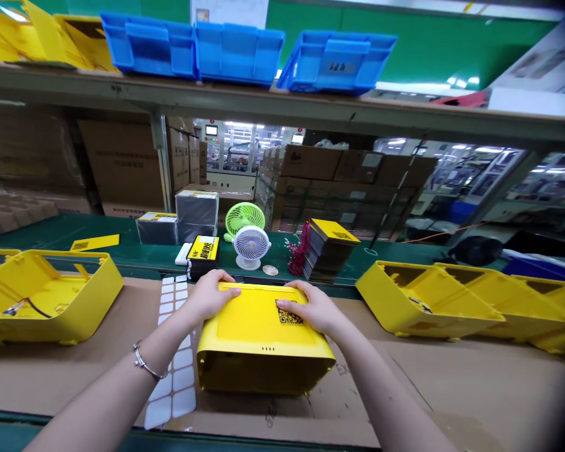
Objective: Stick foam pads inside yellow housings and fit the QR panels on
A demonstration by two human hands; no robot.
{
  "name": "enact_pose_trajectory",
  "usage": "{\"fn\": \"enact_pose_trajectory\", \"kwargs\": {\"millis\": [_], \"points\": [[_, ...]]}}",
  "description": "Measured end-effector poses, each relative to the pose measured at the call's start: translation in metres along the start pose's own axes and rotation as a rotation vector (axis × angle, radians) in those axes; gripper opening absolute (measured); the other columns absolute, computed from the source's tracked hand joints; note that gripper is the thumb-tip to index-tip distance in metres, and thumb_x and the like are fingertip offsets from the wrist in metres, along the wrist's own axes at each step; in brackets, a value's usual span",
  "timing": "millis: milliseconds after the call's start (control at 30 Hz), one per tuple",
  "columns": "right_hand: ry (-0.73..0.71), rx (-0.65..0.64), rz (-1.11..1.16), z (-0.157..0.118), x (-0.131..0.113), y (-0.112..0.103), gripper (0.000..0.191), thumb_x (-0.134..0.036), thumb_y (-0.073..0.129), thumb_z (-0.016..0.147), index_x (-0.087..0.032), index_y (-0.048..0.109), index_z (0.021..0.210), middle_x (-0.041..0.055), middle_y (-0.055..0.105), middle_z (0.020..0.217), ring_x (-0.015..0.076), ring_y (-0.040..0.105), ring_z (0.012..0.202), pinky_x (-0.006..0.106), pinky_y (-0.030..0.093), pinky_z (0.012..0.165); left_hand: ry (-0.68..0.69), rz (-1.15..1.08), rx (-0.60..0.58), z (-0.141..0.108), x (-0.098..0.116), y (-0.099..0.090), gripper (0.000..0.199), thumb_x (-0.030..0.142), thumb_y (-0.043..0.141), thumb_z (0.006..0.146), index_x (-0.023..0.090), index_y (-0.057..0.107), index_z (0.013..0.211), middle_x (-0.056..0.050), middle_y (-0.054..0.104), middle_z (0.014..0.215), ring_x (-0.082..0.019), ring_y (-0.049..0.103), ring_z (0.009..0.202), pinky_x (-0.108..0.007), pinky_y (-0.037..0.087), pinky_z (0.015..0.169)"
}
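Left hand (211,295): our fingers open, flat on yellow plastic housing (258,339)
Right hand (308,304): our fingers open, flat beside QR label (292,316)

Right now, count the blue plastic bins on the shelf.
3, all on the upper shelf: one blue plastic bin left, a second touching it, a third further right. More could sit out of view.

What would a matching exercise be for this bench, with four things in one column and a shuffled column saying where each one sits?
Things:
1. yellow plastic casing
2. white desk fan
3. blue plastic bins
4. sheet of white labels

Places:
A. on the green ledge
B. partly under the left forearm
C. on the overhead shelf
D. under the left hand and right hand

Pairs: 1-D, 2-A, 3-C, 4-B
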State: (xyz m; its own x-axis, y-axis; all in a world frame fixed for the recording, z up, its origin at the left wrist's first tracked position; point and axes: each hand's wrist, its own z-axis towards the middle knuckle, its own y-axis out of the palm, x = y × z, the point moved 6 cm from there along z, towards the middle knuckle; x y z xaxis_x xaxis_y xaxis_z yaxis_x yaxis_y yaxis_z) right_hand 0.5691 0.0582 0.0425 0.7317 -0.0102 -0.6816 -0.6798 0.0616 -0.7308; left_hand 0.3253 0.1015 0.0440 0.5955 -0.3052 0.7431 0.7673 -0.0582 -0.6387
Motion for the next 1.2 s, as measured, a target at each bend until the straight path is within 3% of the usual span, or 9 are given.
{"fn": "enact_pose_trajectory", "kwargs": {"millis": [267, 400, 500, 633, 767, 833, 933, 1100, 1200], "points": [[-0.076, 0.065, -0.015, 0.004, -0.007, 0.001, 0.032, -0.051, 0.053, 0.077, -0.021, 0.057, 0.083, 0.0015, 0.065, 0.084, 0.0202, 0.059, 0.078, 0.029, 0.043, 0.065, 0.111, 0.147, 0.015, 0.028, 0.001, -0.008, 0.049, 0.059, 0.039, 0.082, 0.019, 0.06, 0.063, -0.002, 0.064, 0.066, -0.017, 0.058, 0.064, -0.027, 0.038, 0.058], [-0.09, 0.088, -0.006, 0.005, -0.008, -0.001, 0.031, -0.05, 0.048, 0.08, -0.021, 0.058, 0.079, 0.0018, 0.064, 0.084, 0.02, 0.059, 0.078, 0.029, 0.042, 0.065, 0.103, 0.223, 0.066, 0.072, -0.027, -0.02, 0.044, 0.054, 0.039, 0.084, 0.019, 0.062, 0.096, -0.007, 0.067, 0.099, -0.021, 0.06, 0.09, -0.028, 0.042, 0.076], [-0.116, 0.077, -0.006, 0.003, -0.012, -0.002, 0.033, -0.052, 0.046, 0.082, -0.021, 0.059, 0.079, 0.0013, 0.064, 0.085, 0.0195, 0.059, 0.08, 0.028, 0.043, 0.067, 0.069, 0.305, 0.143, 0.091, -0.059, -0.028, 0.062, 0.049, 0.058, 0.074, 0.014, 0.047, 0.123, -0.016, 0.049, 0.131, -0.029, 0.042, 0.122, -0.036, 0.032, 0.097], [-0.093, 0.009, 0.016, 0.004, -0.013, 0.001, 0.032, -0.052, 0.054, 0.078, -0.022, 0.061, 0.088, 0.0011, 0.065, 0.09, 0.0199, 0.06, 0.082, 0.028, 0.044, 0.069, 0.047, 0.373, 0.172, 0.08, -0.099, -0.025, 0.081, 0.038, 0.073, 0.059, 0.013, 0.04, 0.128, -0.018, 0.035, 0.141, -0.036, 0.017, 0.134, -0.049, 0.019, 0.105], [-0.059, -0.08, 0.088, 0.008, -0.008, 0.005, 0.038, -0.05, 0.062, 0.072, -0.021, 0.06, 0.095, 0.0029, 0.066, 0.093, 0.0207, 0.061, 0.082, 0.028, 0.046, 0.067, 0.087, 0.353, 0.231, 0.052, -0.112, -0.03, 0.046, 0.02, 0.063, 0.067, 0.021, 0.053, 0.112, -0.012, 0.049, 0.13, -0.03, 0.034, 0.127, -0.042, 0.024, 0.106], [-0.044, -0.12, 0.128, 0.01, -0.005, 0.008, 0.041, -0.05, 0.064, 0.069, -0.02, 0.061, 0.096, 0.0034, 0.066, 0.093, 0.0212, 0.062, 0.082, 0.028, 0.047, 0.066, 0.091, 0.307, 0.295, 0.042, -0.111, -0.041, 0.024, 0.016, 0.052, 0.073, 0.021, 0.059, 0.095, -0.011, 0.058, 0.112, -0.028, 0.048, 0.114, -0.037, 0.034, 0.098], [-0.034, -0.165, 0.16, 0.011, -0.003, 0.011, 0.041, -0.052, 0.064, 0.07, -0.018, 0.062, 0.092, 0.0035, 0.067, 0.091, 0.0216, 0.062, 0.081, 0.027, 0.047, 0.064, 0.074, 0.2, 0.437, 0.031, -0.102, -0.066, 0.016, 0.016, 0.044, 0.077, 0.021, 0.058, 0.08, -0.009, 0.059, 0.095, -0.025, 0.056, 0.098, -0.035, 0.042, 0.088], [-0.012, -0.177, 0.192, 0.01, -0.005, 0.013, 0.039, -0.054, 0.059, 0.074, -0.018, 0.063, 0.088, 0.0033, 0.068, 0.087, 0.0213, 0.064, 0.078, 0.027, 0.047, 0.061, 0.06, -0.107, 0.729, 0.011, -0.065, -0.103, 0.016, 0.029, 0.045, 0.083, 0.019, 0.047, 0.095, -0.008, 0.058, 0.1, -0.021, 0.059, 0.095, -0.034, 0.048, 0.084], [-0.034, -0.078, 0.118, 0.008, -0.01, 0.008, 0.035, -0.051, 0.056, 0.076, -0.018, 0.066, 0.085, 0.0033, 0.069, 0.084, 0.0213, 0.064, 0.078, 0.028, 0.048, 0.064, 0.109, -0.321, 0.743, -0.002, -0.03, -0.111, 0.024, 0.034, 0.044, 0.086, 0.02, 0.038, 0.105, -0.009, 0.059, 0.109, -0.017, 0.063, 0.094, -0.03, 0.053, 0.077]]}}
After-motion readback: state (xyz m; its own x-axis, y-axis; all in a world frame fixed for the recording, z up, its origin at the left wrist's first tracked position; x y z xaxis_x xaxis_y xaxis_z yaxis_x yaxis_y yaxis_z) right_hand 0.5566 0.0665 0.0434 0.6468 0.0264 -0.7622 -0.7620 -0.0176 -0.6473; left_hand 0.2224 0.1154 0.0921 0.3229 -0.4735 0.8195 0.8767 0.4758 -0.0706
